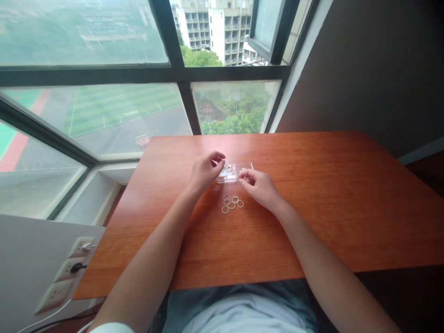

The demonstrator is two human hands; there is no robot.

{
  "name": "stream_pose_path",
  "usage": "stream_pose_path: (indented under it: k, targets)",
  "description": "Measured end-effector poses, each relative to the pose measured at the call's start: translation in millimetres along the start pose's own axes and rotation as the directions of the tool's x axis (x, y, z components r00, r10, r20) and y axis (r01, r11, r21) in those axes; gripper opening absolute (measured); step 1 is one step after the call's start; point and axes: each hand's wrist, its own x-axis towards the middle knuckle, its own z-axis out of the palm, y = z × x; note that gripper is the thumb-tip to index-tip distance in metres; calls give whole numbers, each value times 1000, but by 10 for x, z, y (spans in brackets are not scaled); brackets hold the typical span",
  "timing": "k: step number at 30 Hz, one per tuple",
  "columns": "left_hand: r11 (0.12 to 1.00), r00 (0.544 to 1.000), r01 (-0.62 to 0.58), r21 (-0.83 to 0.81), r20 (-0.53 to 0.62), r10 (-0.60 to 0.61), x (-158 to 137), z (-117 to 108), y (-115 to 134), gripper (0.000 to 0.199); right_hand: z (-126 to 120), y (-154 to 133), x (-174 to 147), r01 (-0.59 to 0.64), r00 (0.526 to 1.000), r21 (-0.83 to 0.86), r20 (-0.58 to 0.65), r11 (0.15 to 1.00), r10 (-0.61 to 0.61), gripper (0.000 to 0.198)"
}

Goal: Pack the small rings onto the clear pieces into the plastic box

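A small clear plastic box [227, 179] lies on the table with its clear lid [248, 165] folded out to the right. Small pieces inside it are too blurred to name. At the box's left side is my left hand [206, 170], its fingers curled and the thumb close to the index finger. My right hand [255, 186] is in a pinch over the front of the lid. Whatever sits between the fingertips of either hand is too small to make out. Several pale thin rings [231, 205] lie loosely grouped on the wood, nearer to me than the box.
The reddish-brown wooden table [329, 199] reaches far to the right. Behind it and to the left are windows with dark frames [138, 76]. Wall sockets [65, 270] with plugs and cables are low on the left. A dark wall [367, 69] stands at the right.
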Motion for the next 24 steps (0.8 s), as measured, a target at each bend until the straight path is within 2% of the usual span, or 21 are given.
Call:
stream_pose_path:
  k: [2,4,6,11,15,19,24]
  targets:
    - [1000,1000,-4,-5,1,4,2,-4,4,15,20,-52,-30,71,996,-109,67,992,-64,12]
    - [1000,1000,-5,-7,0,5,2,-8,8,15,61,-95,-65,149,975,-162,190,975,-117,12]
    - [1000,1000,-3,-7,-1,3,1,-9,9,16,113,-126,-98,205,956,-230,255,951,-144,12]
    - [1000,1000,8,-11,2,-8,-2,1,4,16,202,-184,-145,235,952,-458,287,857,-108,15]
    - [1000,1000,11,-1,4,-11,1,9,0,15,188,-232,-150,229,950,-578,306,783,-52,19]
    - [1000,1000,-2,4,8,2,4,10,-5,15,159,-264,-146,221,946,-633,323,742,-5,20]
    - [1000,999,-19,-18,38,19,7,4,-8,15,143,-282,-143,212,947,-647,322,733,11,20]
